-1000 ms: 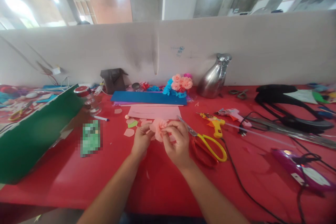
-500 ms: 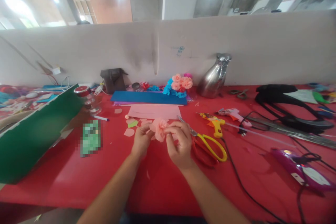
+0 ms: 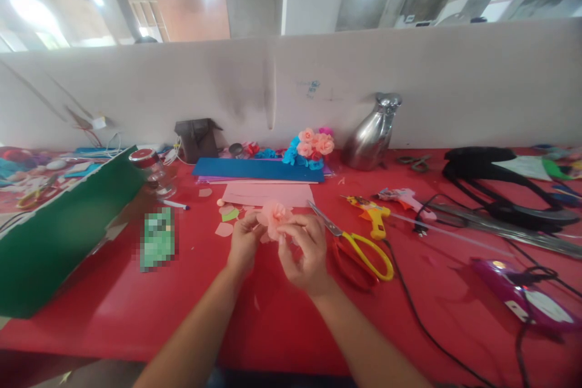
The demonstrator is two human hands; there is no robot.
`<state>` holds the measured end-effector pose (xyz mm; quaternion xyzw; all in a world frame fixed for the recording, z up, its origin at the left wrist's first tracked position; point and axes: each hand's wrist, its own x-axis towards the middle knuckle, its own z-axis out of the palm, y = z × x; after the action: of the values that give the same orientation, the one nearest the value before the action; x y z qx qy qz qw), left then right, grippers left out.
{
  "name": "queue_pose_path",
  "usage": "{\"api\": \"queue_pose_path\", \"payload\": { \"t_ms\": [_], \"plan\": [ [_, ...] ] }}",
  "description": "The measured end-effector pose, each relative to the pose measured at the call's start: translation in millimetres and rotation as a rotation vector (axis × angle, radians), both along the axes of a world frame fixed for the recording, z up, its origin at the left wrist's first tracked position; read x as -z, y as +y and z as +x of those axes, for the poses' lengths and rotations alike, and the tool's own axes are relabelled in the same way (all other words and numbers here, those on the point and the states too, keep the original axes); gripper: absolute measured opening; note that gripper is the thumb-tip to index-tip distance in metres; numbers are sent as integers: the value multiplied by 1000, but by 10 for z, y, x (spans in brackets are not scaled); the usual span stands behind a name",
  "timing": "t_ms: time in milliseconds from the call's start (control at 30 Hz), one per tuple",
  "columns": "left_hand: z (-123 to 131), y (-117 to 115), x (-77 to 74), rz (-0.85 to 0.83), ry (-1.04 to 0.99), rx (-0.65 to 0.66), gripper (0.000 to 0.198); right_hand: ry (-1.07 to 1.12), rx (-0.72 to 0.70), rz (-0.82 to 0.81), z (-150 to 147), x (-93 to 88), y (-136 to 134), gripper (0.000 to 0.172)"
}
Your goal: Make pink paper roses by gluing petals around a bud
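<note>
A pink paper flower (image 3: 275, 217) is held up over the red table between both hands. My left hand (image 3: 245, 241) pinches it from the left, low on the bloom. From the right, my right hand (image 3: 305, 250) has its fingers closed at the flower's lower petals. Several cut pink petals (image 3: 224, 229) and a small green piece (image 3: 231, 214) lie on the table behind my left hand. Scissors (image 3: 367, 253) with yellow and red handles rest just right of my right hand. Beyond the flower lies a sheet of pink paper (image 3: 268, 194).
Right of the scissors lie a yellow glue gun (image 3: 376, 217), a pink glue gun (image 3: 411, 201), cords and a purple device (image 3: 518, 291). A steel jug (image 3: 370, 133) and finished flowers (image 3: 313, 144) stand at the back. A green box (image 3: 68, 230) and glass jar (image 3: 154, 174) are left.
The flower has turned and risen slightly, its bloom now facing me more. My right hand has shifted a little left, with its fingers lower on the petals. My left hand stays nearly in place.
</note>
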<state>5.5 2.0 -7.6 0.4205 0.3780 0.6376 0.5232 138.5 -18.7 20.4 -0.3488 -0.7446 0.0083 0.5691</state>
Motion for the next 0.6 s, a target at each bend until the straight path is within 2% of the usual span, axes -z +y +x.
{"api": "queue_pose_path", "payload": {
  "t_ms": [300,600],
  "plan": [
    [4,7,29,18,21,-20,14,71,35,25,26,-20,10,13],
    [6,-1,-10,-3,11,-11,7,61,67,-59,-1,9,47,13]
  ]
}}
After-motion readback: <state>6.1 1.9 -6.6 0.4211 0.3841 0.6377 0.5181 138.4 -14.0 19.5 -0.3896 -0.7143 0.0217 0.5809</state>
